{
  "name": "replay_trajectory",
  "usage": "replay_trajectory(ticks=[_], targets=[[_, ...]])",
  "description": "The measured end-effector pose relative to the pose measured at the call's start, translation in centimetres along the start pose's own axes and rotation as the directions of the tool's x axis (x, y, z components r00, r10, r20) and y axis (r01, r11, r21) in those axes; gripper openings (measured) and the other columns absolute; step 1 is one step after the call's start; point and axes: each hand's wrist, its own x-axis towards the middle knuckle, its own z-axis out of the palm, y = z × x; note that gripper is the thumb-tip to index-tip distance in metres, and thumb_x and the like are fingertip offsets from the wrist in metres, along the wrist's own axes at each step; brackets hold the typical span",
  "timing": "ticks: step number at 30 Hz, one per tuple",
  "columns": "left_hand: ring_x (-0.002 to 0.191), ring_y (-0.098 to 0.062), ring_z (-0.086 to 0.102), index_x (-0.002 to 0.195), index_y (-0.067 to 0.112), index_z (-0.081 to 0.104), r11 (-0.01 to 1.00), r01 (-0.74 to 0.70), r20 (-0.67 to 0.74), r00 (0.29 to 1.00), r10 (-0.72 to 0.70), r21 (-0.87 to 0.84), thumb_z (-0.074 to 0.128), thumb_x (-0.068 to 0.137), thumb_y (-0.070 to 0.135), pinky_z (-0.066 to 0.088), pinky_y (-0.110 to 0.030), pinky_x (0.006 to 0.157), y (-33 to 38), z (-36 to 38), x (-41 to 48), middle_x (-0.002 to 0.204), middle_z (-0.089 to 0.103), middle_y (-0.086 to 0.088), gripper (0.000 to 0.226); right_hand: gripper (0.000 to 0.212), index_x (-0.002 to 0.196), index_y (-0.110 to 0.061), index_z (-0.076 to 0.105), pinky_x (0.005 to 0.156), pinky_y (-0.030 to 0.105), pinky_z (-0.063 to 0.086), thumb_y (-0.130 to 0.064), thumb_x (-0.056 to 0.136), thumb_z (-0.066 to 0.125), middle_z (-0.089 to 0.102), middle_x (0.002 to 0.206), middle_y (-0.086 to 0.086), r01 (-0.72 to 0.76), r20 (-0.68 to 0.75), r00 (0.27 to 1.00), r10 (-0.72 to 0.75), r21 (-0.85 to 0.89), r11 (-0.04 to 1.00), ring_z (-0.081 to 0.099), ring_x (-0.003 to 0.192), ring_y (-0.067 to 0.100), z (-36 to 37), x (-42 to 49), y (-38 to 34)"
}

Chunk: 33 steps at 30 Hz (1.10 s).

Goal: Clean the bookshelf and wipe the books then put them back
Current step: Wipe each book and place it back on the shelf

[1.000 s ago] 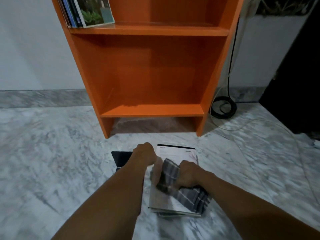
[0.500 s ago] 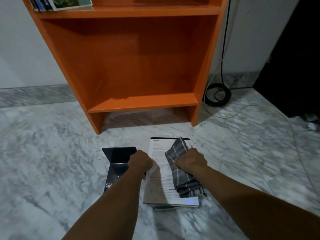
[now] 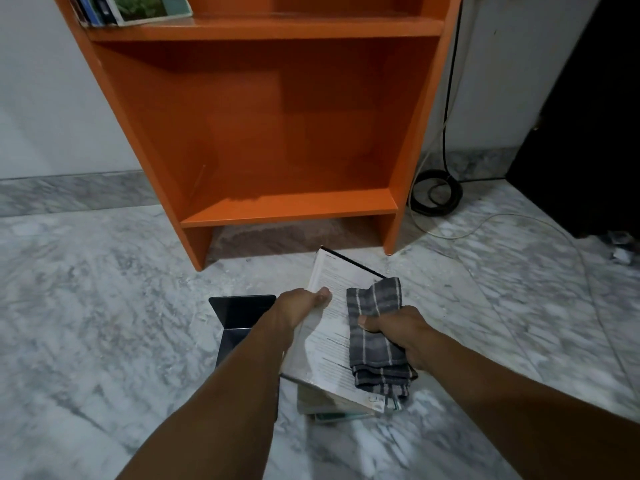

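White-covered book (image 3: 323,337), printed text on its face, held at a slant in front of the orange bookshelf (image 3: 287,206), near edge over a low stack of books (image 3: 322,408) on the marble floor (image 3: 104,306); contact with the stack not clear. Left hand (image 3: 299,304) grips the book's left edge, thumb on the cover, other fingers hidden underneath. Right hand (image 3: 398,332) closed in a fist round a grey striped cloth (image 3: 372,344), which lies on the cover's right side. Black bookend (image 3: 239,315) stands on the floor just left of the book. Upper shelf, left end: leaning books (image 3: 138,6). Right of the shelf: coiled black cable (image 3: 438,194), thin white wire (image 3: 485,221) on the floor
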Motion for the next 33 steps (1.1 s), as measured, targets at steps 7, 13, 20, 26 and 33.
replay_trajectory(ticks=[7, 13, 20, 26, 33], targets=[[0.100, -0.034, 0.070, 0.114, 0.012, 0.068, 0.928, -0.245, -0.036, 0.969, 0.245, -0.280, 0.063, 0.093, 0.037, 0.051, -0.054, 0.096, 3.0, -0.6, -3.5, 0.107, 0.074, -0.010, 0.033, 0.037, 0.106, -0.010, 0.068, 0.054, 0.024, 0.056, -0.013, 0.073, 0.084, 0.072, 0.092, 0.005, 0.278, -0.066, 0.960, -0.270, 0.175, 0.945, 0.070, 0.076, 0.018, -1.5, -3.5, -4.9], [0.099, -0.033, 0.070, 0.117, 0.009, 0.068, 0.856, -0.265, 0.031, 0.950, 0.311, -0.444, 0.041, 0.102, 0.042, 0.054, -0.046, 0.086, 8.0, -1.9, -6.1, 0.111, 0.073, -0.015, 0.045, 0.037, 0.104, -0.020, 0.069, 0.060, 0.021, 0.055, -0.015, 0.072, 0.085, 0.074, 0.093, -0.007, 0.466, 0.034, 0.879, -0.475, 0.146, 0.873, 0.071, 0.080, 0.009, -3.5, -6.1, -6.8], [0.094, -0.036, 0.072, 0.103, 0.005, 0.071, 0.860, -0.406, -0.194, 0.912, 0.361, -0.310, 0.046, 0.101, 0.045, 0.051, -0.059, 0.095, 10.1, -1.4, -7.7, 0.100, 0.075, -0.014, 0.047, 0.041, 0.103, -0.033, 0.065, 0.083, 0.036, 0.056, -0.024, 0.069, 0.086, 0.073, 0.102, -0.007, 0.612, 0.097, 0.791, -0.604, -0.159, 0.775, 0.069, 0.090, 0.011, -4.8, -8.2, -8.4], [0.095, -0.037, 0.070, 0.103, 0.002, 0.071, 0.839, -0.485, -0.293, 0.862, 0.413, -0.245, 0.039, 0.100, 0.055, 0.053, -0.054, 0.093, 10.9, -1.4, -8.0, 0.100, 0.073, -0.017, 0.061, 0.027, 0.105, -0.030, 0.058, 0.060, 0.033, 0.053, -0.024, 0.082, 0.070, 0.064, 0.078, -0.009, 0.750, -0.283, 0.349, -0.894, -0.487, 0.447, 0.061, 0.067, 0.016, -6.7, -10.4, -15.4], [0.102, -0.045, 0.065, 0.111, -0.009, 0.061, 0.784, -0.548, -0.312, 0.829, 0.464, -0.291, 0.042, 0.098, 0.055, 0.050, -0.056, 0.094, 12.0, -1.6, -8.5, 0.107, 0.066, -0.028, 0.068, 0.034, 0.098, -0.021, 0.066, 0.068, 0.037, 0.052, -0.010, 0.067, 0.075, 0.065, 0.094, 0.006, 0.526, 0.226, 0.077, -0.971, -0.836, -0.152, 0.058, 0.087, 0.027, -3.8, -8.9, -12.0]])
